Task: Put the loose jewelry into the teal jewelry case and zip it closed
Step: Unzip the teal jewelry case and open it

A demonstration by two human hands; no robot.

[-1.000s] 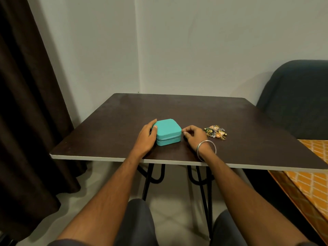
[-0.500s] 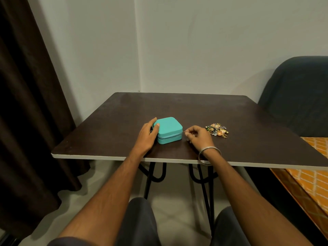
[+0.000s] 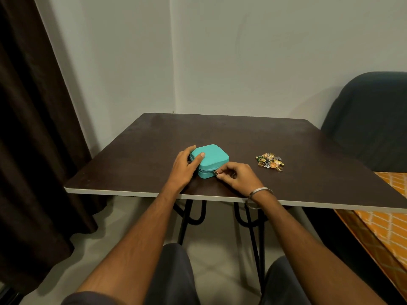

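The teal jewelry case (image 3: 214, 158) lies closed on the dark table (image 3: 231, 137), near its front edge. My left hand (image 3: 184, 167) holds the case's left side, thumb on the lid and fingers round the far corner. My right hand (image 3: 236, 178) pinches the small gold zipper pull (image 3: 215, 172) at the case's front right corner. A pile of loose gold and coloured jewelry (image 3: 270, 161) lies on the table to the right of my right hand, apart from it.
A dark upholstered chair (image 3: 370, 119) stands at the table's right. An orange patterned bed cover (image 3: 387, 219) lies at the lower right. A dark curtain (image 3: 28, 128) hangs on the left. The table's front edge (image 3: 308, 203) runs under my wrists.
My right hand has moved from the case's right side round to its front right corner with the zipper pull pinched. My left thumb now lies further onto the lid.
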